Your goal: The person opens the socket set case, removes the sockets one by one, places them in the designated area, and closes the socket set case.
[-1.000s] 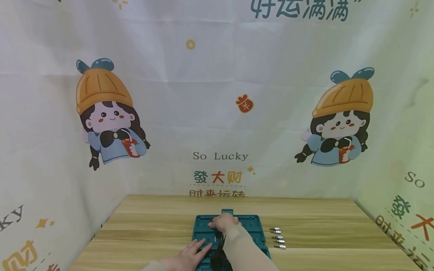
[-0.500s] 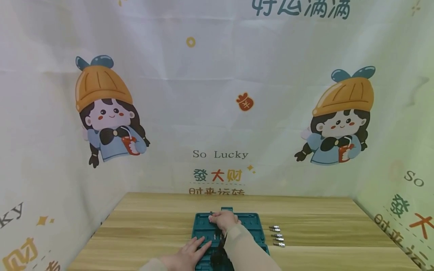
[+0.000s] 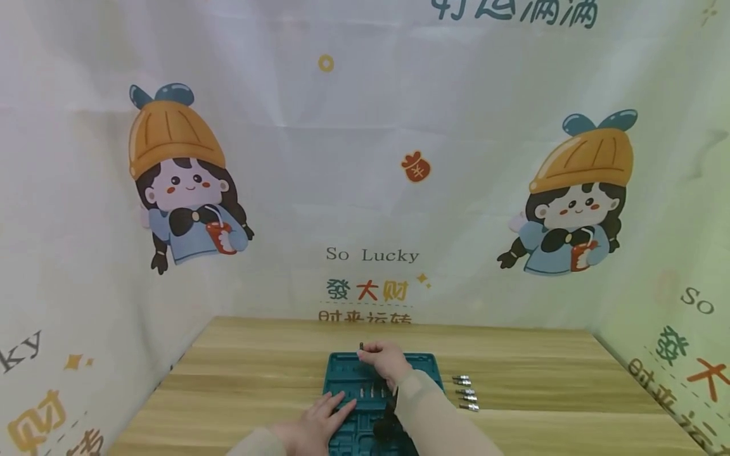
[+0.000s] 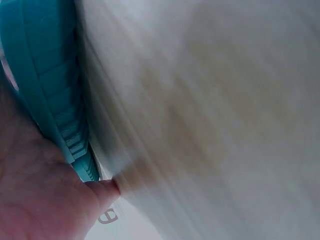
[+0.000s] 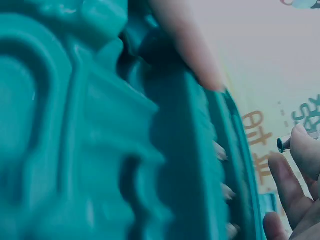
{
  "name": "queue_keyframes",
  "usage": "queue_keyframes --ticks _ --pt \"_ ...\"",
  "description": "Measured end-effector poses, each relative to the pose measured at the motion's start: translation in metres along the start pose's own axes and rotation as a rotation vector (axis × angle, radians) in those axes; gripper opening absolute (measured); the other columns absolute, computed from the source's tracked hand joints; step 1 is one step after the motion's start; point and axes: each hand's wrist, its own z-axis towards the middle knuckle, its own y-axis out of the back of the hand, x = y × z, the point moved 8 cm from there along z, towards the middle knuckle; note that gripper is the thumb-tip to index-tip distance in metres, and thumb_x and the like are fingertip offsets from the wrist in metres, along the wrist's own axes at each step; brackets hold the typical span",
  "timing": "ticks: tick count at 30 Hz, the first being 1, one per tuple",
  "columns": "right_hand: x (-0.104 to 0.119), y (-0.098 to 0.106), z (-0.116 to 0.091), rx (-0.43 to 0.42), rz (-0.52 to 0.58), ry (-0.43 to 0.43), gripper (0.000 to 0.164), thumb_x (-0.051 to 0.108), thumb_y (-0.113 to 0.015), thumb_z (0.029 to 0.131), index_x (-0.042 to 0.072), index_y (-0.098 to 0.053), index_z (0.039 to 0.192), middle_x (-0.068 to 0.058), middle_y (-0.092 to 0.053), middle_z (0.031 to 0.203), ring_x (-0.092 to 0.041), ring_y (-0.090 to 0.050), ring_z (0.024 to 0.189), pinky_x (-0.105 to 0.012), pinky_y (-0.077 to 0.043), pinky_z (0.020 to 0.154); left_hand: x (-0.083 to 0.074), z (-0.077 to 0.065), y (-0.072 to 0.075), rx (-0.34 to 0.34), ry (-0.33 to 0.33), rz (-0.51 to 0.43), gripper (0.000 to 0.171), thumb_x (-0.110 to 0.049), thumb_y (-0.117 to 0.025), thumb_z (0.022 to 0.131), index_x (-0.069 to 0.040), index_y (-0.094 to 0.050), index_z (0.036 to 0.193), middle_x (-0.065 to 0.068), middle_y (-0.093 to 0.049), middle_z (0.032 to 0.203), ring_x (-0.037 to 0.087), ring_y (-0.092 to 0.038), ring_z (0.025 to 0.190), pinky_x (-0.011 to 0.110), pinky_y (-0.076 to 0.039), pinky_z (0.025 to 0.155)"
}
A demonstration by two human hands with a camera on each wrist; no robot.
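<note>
Nearest, at the bottom edge of the head view, a blurred black object sits beneath the right sleeve, over the near half of a teal case. At the case's left edge, a person's left hand rests with its fingers spread and fairly straight, gripping nothing. The case lies opened out on a wooden table. Farther in, across its middle, is a row of small pale bits, at least three.

At the case's far edge, the right hand pinches a small dark metal piece upright between its fingers. To the case's right, well apart from that hand, five silvery pieces lie on the table. Behind the case hangs a printed cloth.

The pinch looks slight, so the piece could slip and drop behind the case; a low sweep of the right sleeve might knock the bits. The sleeve hides much of the case's right side, its near end is cut off, and the left wrist view is badly blurred.
</note>
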Motion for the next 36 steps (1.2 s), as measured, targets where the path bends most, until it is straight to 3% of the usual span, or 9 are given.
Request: queue_keyframes --ticks 6,9,13,16,21,26,31,33,36 --pt "0.011 0.020 -0.012 0.038 -0.036 0.063 0.026 0.021 -0.065 0.093 0.001 -0.066 0.108 -0.010 -0.065 0.109 -0.034 -0.055 0.109 -0.056 -0.042 0.091 0.006 0.002 0.000 0.035 0.016 -0.050 0.099 -0.077 -0.061 0.073 -0.046 -0.010 0.152 -0.002 -0.012 0.160 0.034 -0.010 0.145 0.064 -0.030 0.101" --pt "0.012 0.033 -0.019 0.049 -0.068 0.084 0.026 0.021 -0.064 0.094 0.000 -0.065 0.110 -0.011 -0.066 0.107 -0.034 -0.056 0.109 -0.056 -0.042 0.091 -0.007 -0.007 0.007 0.026 0.033 -0.055 0.098 -0.074 -0.063 0.074 -0.044 -0.014 0.152 -0.001 -0.014 0.160 0.035 -0.012 0.145 0.064 -0.030 0.101" --pt "0.010 0.053 -0.028 0.050 -0.100 0.100 0.029 0.019 -0.062 0.095 -0.004 -0.063 0.114 -0.012 -0.064 0.111 -0.035 -0.056 0.110 -0.056 -0.041 0.093 -0.013 -0.011 0.012 0.014 0.048 -0.042 0.098 -0.074 -0.063 0.074 -0.042 -0.015 0.153 0.001 -0.016 0.159 0.036 -0.014 0.144 0.063 -0.030 0.102" --pt "0.007 0.068 -0.037 0.047 -0.115 0.095 0.028 0.014 -0.060 0.096 -0.006 -0.061 0.115 -0.011 -0.063 0.109 -0.032 -0.057 0.106 -0.055 -0.042 0.093 0.001 -0.001 0.004 0.019 0.033 -0.034 0.100 -0.077 -0.061 0.072 -0.045 -0.011 0.152 -0.001 -0.013 0.160 0.035 -0.012 0.145 0.064 -0.030 0.101" --pt "-0.001 0.096 -0.054 0.053 -0.133 0.070 0.026 0.011 -0.058 0.097 -0.007 -0.061 0.115 -0.015 -0.064 0.110 -0.030 -0.059 0.103 -0.051 -0.045 0.090 0.010 0.002 0.005 0.031 0.041 -0.050 0.102 -0.078 -0.062 0.071 -0.048 -0.008 0.151 -0.005 -0.009 0.160 0.034 -0.009 0.146 0.068 -0.028 0.099" --pt "-0.014 0.120 -0.070 0.075 -0.113 0.031 0.023 0.012 -0.060 0.096 -0.006 -0.061 0.111 -0.013 -0.063 0.108 -0.030 -0.059 0.102 -0.049 -0.047 0.088 0.003 -0.009 0.020 0.023 0.046 -0.093 0.102 -0.075 -0.065 0.071 -0.047 -0.010 0.152 -0.004 -0.008 0.160 0.036 -0.009 0.145 0.069 -0.024 0.101" --pt "-0.029 0.136 -0.085 0.110 -0.108 0.019 0.019 0.011 -0.063 0.094 -0.005 -0.060 0.104 -0.009 -0.060 0.093 -0.025 -0.056 0.086 -0.041 -0.048 0.074 -0.011 -0.022 0.037 0.012 0.045 -0.114 0.103 -0.072 -0.067 0.071 -0.042 -0.013 0.153 0.002 -0.011 0.160 0.038 -0.009 0.145 0.066 -0.024 0.104" --pt "-0.033 0.141 -0.091 0.123 -0.128 0.031 0.017 0.010 -0.064 0.093 -0.005 -0.061 0.101 -0.008 -0.058 0.090 -0.023 -0.055 0.082 -0.040 -0.048 0.072 -0.010 -0.021 0.039 0.008 0.044 -0.132 0.104 -0.072 -0.068 0.071 -0.042 -0.013 0.153 0.004 -0.011 0.160 0.040 -0.009 0.144 0.066 -0.024 0.103" --pt "-0.037 0.149 -0.100 0.133 -0.169 0.058 0.015 0.008 -0.067 0.090 -0.005 -0.062 0.098 -0.006 -0.058 0.087 -0.020 -0.053 0.081 -0.037 -0.047 0.070 0.007 -0.009 0.033 0.018 0.031 -0.173 0.103 -0.071 -0.069 0.070 -0.044 -0.012 0.152 0.003 -0.010 0.160 0.040 -0.007 0.144 0.068 -0.024 0.102"
